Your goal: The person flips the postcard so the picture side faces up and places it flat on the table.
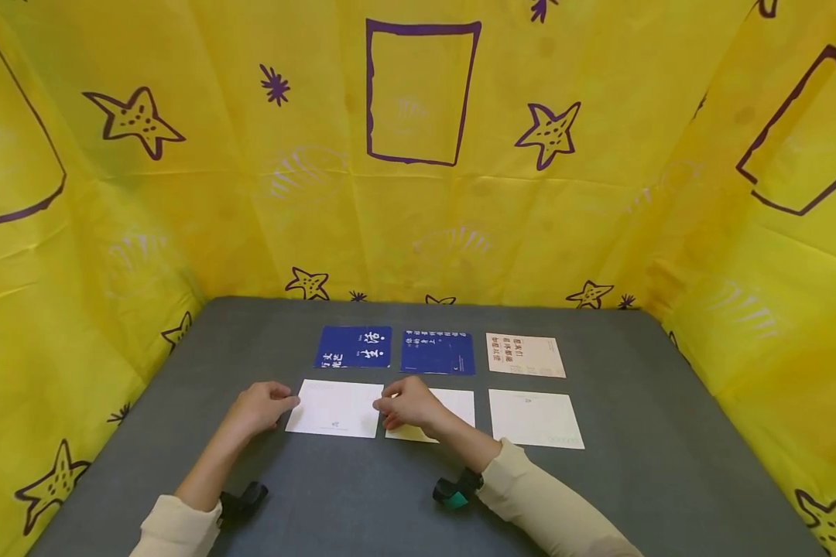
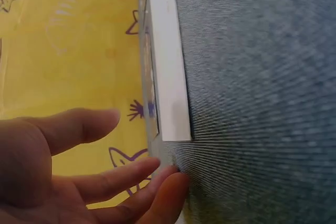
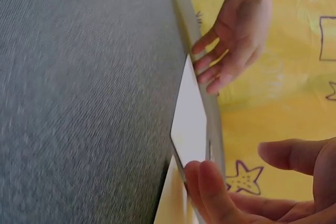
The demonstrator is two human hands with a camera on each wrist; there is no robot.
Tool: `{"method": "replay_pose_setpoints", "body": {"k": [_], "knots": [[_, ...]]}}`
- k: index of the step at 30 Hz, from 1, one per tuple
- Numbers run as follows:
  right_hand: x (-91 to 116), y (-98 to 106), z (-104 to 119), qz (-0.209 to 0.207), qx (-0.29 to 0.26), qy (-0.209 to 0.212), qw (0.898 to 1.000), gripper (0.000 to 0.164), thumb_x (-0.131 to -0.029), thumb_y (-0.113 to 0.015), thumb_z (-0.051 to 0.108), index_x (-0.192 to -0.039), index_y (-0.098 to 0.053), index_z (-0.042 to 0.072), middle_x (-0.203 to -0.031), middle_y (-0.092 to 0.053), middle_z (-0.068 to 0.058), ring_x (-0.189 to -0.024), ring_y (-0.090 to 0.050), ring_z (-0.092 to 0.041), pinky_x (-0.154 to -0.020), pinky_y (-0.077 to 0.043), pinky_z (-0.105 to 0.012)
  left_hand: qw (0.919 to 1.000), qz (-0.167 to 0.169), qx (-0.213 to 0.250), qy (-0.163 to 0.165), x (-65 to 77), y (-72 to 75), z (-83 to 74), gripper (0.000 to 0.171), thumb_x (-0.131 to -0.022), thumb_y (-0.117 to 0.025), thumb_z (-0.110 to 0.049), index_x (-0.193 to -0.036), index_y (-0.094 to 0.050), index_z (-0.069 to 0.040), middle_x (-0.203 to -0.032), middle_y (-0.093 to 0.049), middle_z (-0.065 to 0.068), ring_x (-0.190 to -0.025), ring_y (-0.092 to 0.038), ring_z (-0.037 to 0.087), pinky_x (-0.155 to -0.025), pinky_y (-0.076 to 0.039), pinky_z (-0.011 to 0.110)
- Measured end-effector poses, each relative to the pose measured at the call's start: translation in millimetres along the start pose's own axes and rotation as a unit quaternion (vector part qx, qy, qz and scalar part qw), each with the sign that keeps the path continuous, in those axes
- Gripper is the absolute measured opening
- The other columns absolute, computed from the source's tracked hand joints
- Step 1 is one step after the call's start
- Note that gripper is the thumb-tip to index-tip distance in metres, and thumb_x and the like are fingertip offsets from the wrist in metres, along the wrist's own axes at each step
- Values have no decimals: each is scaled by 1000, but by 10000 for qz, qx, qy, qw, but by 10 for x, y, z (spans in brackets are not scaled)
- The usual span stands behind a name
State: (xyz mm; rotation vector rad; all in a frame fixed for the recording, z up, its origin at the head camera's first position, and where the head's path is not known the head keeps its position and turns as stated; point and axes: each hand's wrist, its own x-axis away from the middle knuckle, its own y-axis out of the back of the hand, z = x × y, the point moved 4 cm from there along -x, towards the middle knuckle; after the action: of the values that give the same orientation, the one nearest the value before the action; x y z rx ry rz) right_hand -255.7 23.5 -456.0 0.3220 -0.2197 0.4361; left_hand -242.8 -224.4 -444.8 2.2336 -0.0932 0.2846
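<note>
In the head view my left hand (image 1: 261, 406) is beside the left edge of a white postcard (image 1: 337, 410), its fingertips right at that edge. My right hand (image 1: 411, 404) hovers at the same card's right edge, overlapping a second white postcard (image 1: 456, 404) in the middle and hiding part of it. The left wrist view shows the left thumb (image 2: 86, 129) well apart from the loosely bent fingers, with nothing between them. Likewise, in the right wrist view, the right thumb (image 3: 289, 155) stands away from the fingers (image 3: 210, 184), which are close to the card edge.
A third white card (image 1: 536, 418) lies at the front right. Behind, a blue card with large white characters (image 1: 354, 346), another blue card (image 1: 437, 356) and a pale pink card (image 1: 525, 356) form a back row on the dark grey table (image 1: 348, 503). Yellow patterned cloth (image 1: 425, 209) surrounds the table.
</note>
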Motion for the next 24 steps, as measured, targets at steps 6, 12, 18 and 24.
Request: {"method": "replay_pose_setpoints", "body": {"k": [6, 12, 18, 24], "knots": [[14, -65, 29, -76, -331, -124, 9993, 32, -80, -64, 10, -103, -53, -8, -78, -65, -29, -49, -59, -15, -58, -56, -38, 9996, 232, 47, -134, 6, -22, -84, 44, -83, -60, -27, -110, -57, 8, -105, -60, 25, -73, -59, 19, -59, -52, 29], [10, -88, 14, -206, -602, -271, 9976, 43, -81, -63, 10, -116, -47, -11, -83, -65, -29, -51, -60, -15, -56, -56, -35, 9973, 248, 661, -175, -12, -49, -24, 36, -82, -59, -13, -108, -56, 12, -100, -62, 25, -70, -58, 17, -59, -50, 26], [-3, -72, -19, -319, -647, -291, 9970, 44, -81, -63, 9, -116, -48, -12, -83, -65, -26, -52, -61, -15, -55, -55, -33, 9821, 415, 1839, -50, -76, -82, 75, 39, -80, -52, 0, -114, -49, 18, -94, -63, 22, -72, -60, 15, -66, -55, 29], [-37, -64, -19, -345, -419, -140, 9984, 35, -80, -62, 6, -109, -55, -13, -78, -65, -26, -48, -58, -14, -52, -55, -32, 9786, 357, 2027, 21, -112, -120, 128, 38, -78, -53, 3, -114, -50, 16, -94, -63, 20, -72, -60, 13, -64, -54, 27]]}}
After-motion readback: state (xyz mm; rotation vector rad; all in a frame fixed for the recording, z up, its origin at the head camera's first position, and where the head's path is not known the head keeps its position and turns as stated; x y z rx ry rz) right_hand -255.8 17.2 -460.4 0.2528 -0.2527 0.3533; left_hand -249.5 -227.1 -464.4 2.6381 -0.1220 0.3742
